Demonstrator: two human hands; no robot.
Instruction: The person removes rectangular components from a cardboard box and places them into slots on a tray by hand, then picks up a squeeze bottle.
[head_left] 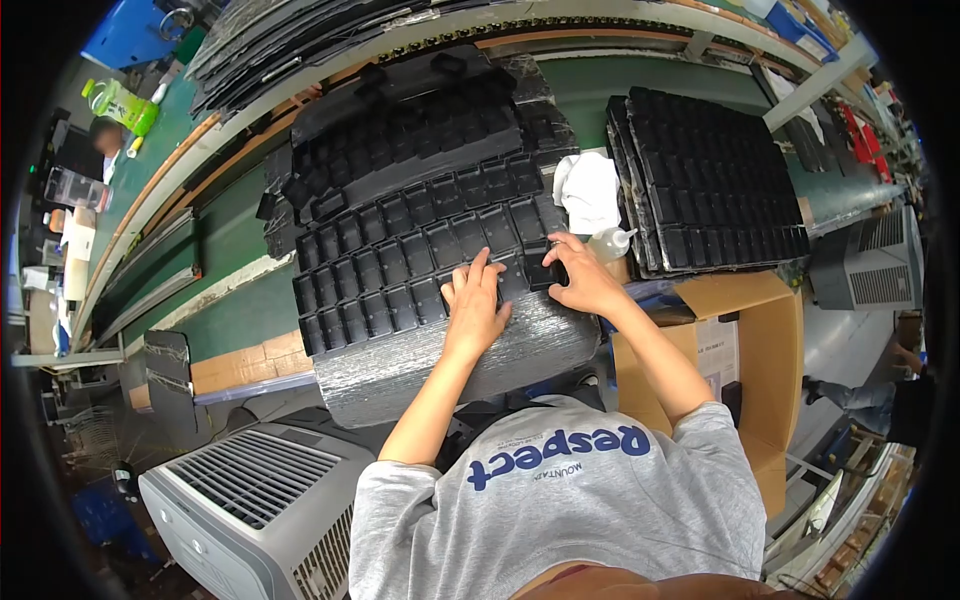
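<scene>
Rows of small black rectangular trays (405, 262) lie side by side on a grey, film-like sheet (450, 350) in front of me. My left hand (476, 307) rests over the near row, fingers stretched out and touching the trays. Thumb and forefinger of my right hand (588, 278) grip the edge of one black rectangular tray (541, 274) at the right end of the rows. Just beyond that hand are a clear squeeze bottle (611, 243) and a crumpled white cloth (588, 192).
Stacked panels of black trays (720, 180) stand to the right on the green bench (590, 100). More black trays (410, 130) are piled behind the rows. An open cardboard box (780, 370) sits at my right, a grey air cooler (250, 490) at my left. Another person (870, 400) is at far right.
</scene>
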